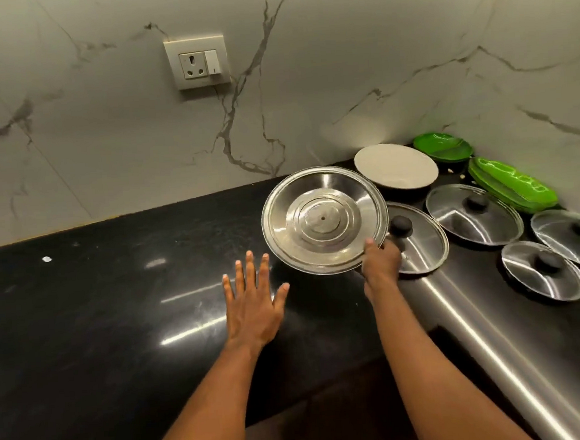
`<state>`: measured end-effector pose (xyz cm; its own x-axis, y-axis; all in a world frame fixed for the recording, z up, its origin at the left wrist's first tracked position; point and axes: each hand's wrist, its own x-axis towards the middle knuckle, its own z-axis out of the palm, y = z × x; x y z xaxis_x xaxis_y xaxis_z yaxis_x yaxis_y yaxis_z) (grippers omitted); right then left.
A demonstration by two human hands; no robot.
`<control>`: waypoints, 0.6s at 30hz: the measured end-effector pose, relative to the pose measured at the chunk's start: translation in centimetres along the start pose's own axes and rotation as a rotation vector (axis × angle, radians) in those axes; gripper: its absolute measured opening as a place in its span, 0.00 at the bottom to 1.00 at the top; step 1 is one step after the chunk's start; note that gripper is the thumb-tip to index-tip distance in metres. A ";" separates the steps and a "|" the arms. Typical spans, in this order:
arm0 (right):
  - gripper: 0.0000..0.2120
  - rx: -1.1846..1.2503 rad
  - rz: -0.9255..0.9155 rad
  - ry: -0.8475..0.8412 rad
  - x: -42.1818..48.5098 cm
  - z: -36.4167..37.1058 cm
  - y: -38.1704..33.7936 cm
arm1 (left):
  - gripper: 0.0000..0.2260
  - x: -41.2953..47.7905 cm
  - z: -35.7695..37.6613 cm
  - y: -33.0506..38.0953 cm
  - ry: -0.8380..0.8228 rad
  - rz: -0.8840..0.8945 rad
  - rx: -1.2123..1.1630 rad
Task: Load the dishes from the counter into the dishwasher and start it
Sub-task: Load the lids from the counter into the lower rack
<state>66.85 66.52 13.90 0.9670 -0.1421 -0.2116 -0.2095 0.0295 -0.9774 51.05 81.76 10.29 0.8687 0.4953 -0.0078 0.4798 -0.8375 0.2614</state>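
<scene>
right hand (380, 261) pinching the steel lid (323, 219) by its rim, lid tilted up past the fingertips | left hand (253, 305) flat, fingers spread, just beside it over the counter (98, 302)

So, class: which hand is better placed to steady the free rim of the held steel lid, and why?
The left hand, probably: it is open, empty and just beside the lid's lower-left rim. The right hand pinches the rim's lower right.

The steel lid (323, 219) hides the fingers of the right hand (382, 261) and part of a glass lid (424, 244).
</scene>
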 end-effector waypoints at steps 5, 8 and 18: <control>0.09 0.067 0.018 0.132 -5.5 -3.6 3.1 | 0.35 -3.5 0.3 -2.2 0.031 0.117 0.021; 0.08 0.077 0.042 0.179 -8.5 -6.5 5.1 | 0.36 -6.6 0.6 -3.0 0.012 0.178 0.052; 0.04 0.122 0.105 0.284 -18.4 -17.1 8.5 | 0.38 -16.6 1.0 -1.9 -0.030 0.314 0.041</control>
<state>44.78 52.48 9.50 0.8583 -0.4019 -0.3190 -0.2704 0.1741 -0.9469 35.85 74.94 8.94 0.9781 0.2042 0.0390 0.1913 -0.9575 0.2158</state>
